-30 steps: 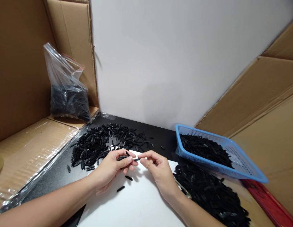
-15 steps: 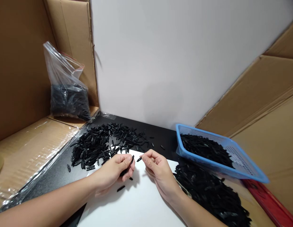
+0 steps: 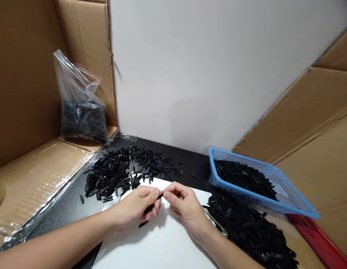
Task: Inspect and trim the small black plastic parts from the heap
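A black table (image 3: 190, 162) runs back to a white wall, with cardboard walls at its left and right edges. Over its near edge lies a white sheet (image 3: 159, 246), and both hands work above the far part of that sheet. To the right, a large heap of black pieces (image 3: 246, 231) covers the near right part of the table, and a blue basket (image 3: 285, 196) filled with more of them stands tilted at its far end, toward the right edge. A second spread of loose black pieces (image 3: 117, 172) lies on the far left part of the table, just beyond the sheet. At the far left corner, on a cardboard ledge, stands a clear bag (image 3: 78, 108) filled with black parts.

The left hand (image 3: 134, 209) is curled closed, thumb and forefinger pinching one end of a small black piece (image 3: 160, 195), with another dark piece showing under its fingers. The right hand (image 3: 184, 209) meets it fingertip to fingertip, pinching the other end of that piece, which sits between the two thumbs, just above the sheet. One stray black piece (image 3: 142, 224) lies on the sheet below the left hand.
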A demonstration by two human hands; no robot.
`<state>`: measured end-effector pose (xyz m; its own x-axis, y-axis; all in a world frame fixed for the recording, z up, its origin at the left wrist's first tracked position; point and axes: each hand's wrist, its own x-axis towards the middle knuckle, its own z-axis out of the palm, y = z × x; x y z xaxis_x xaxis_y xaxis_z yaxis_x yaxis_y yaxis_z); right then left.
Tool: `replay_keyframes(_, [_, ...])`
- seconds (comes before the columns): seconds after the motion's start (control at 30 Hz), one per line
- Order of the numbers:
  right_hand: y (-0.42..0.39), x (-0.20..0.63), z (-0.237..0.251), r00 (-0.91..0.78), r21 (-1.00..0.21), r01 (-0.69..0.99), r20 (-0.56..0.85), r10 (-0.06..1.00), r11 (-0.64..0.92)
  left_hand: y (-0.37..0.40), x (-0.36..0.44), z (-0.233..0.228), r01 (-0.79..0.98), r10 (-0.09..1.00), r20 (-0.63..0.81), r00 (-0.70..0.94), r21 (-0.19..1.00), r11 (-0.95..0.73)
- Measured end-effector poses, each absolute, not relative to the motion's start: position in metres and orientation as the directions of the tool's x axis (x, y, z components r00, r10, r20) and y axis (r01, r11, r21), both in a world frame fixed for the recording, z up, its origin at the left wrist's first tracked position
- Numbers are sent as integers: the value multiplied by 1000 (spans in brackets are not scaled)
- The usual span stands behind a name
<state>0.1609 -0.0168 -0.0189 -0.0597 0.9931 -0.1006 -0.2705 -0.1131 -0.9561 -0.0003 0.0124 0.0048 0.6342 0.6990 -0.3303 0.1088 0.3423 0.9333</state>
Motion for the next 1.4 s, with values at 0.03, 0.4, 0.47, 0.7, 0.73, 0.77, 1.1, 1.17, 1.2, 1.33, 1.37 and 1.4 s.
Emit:
replay_keyframes(0.03, [-17, 161, -19, -47, -958, -267, -99, 994, -108, 12, 0, 6, 91, 705, -334, 625, 929, 359])
replay_keyframes(0.4, [-15, 164, -19, 39, -947, -303, -127, 991, -109, 16, -2, 6, -177, 806, -347, 480, 862, 476])
replay_keyframes(0.47, [-15, 164, -19, 45, -947, -303, -123, 991, -104, 17, -2, 6, -176, 811, -337, 479, 868, 464])
replay_keyframes(0.7, [-15, 163, -18, 31, -940, -322, -130, 991, -113, 20, -2, 6, -100, 853, -284, 437, 928, 360])
replay_keyframes(0.73, [-15, 164, -17, 24, -928, -354, -138, 990, -121, 20, -3, 6, -100, 856, -292, 427, 925, 366])
replay_keyframes(0.77, [-15, 164, -16, 12, -910, -394, -143, 990, -126, 20, -3, 5, -99, 858, -299, 418, 924, 370])
replay_keyframes(1.1, [-18, 163, -16, 1, -979, -198, -40, 999, -39, 21, -3, 4, -66, 872, -265, 411, 946, 318])
replay_keyframes(1.17, [-19, 163, -16, 31, -997, -76, 25, 999, 28, 21, -3, 4, -69, 875, -248, 415, 951, 302])
replay_keyframes(1.2, [-19, 163, -16, 44, -999, -29, 44, 998, 45, 21, -3, 5, -71, 876, -244, 416, 952, 299])
replay_keyframes(1.33, [-20, 163, -13, 91, -998, 41, 53, 994, 50, 19, -2, 9, -91, 860, -247, 447, 944, 318])
replay_keyframes(1.37, [-20, 163, -13, 104, -998, 41, 55, 993, 51, 19, -1, 9, -101, 851, -260, 456, 935, 340])
replay_keyframes(1.4, [-20, 163, -12, 116, -998, 39, 58, 991, 54, 18, -1, 10, -113, 841, -278, 463, 923, 368])
